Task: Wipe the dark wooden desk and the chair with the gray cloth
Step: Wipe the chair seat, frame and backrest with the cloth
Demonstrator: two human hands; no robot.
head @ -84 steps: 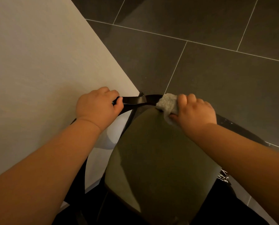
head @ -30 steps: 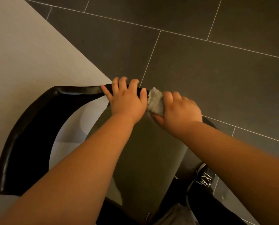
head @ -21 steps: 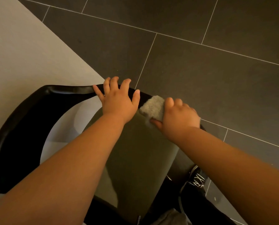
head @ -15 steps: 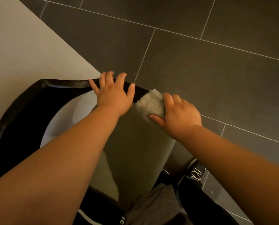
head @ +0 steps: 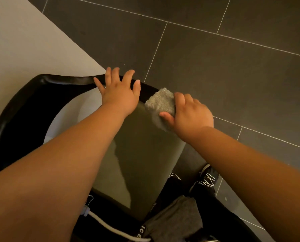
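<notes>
A black shoe [head: 206, 179] with white lines stands at lower right beside the chair [head: 142, 154], its seat smooth and olive. At mid-frame the right hand [head: 189, 116] curls round a nubbly gray cloth [head: 160, 102] pressed at the seat's far edge. The left hand [head: 119, 95] lies flat, fingers spread, holding nothing, on the glossy black curved backrest [head: 32, 95]. Matte dark floor tiles [head: 215, 67] lie beyond.

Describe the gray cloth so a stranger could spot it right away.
Start at the black chair with the olive seat. At the seat's far edge, the right hand grips the cloth. It is the only fuzzy, pale gray lump there.
</notes>
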